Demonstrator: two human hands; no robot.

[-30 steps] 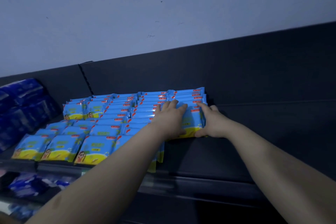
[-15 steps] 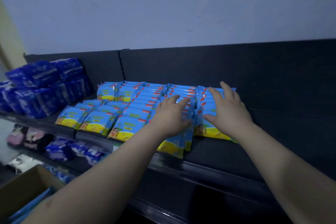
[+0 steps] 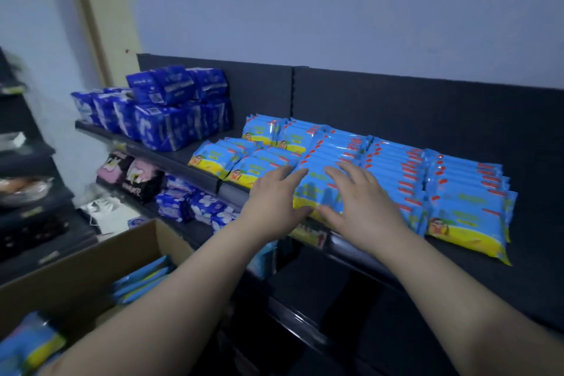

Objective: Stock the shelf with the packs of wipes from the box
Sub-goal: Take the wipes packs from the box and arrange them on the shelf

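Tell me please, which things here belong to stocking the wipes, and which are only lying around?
Belong to the job: packs of wipes on the shelf, cardboard box with spare packs, left hand, right hand.
Just lying about: dark blue packs at the left, pink and black packs and floral blue packs below.
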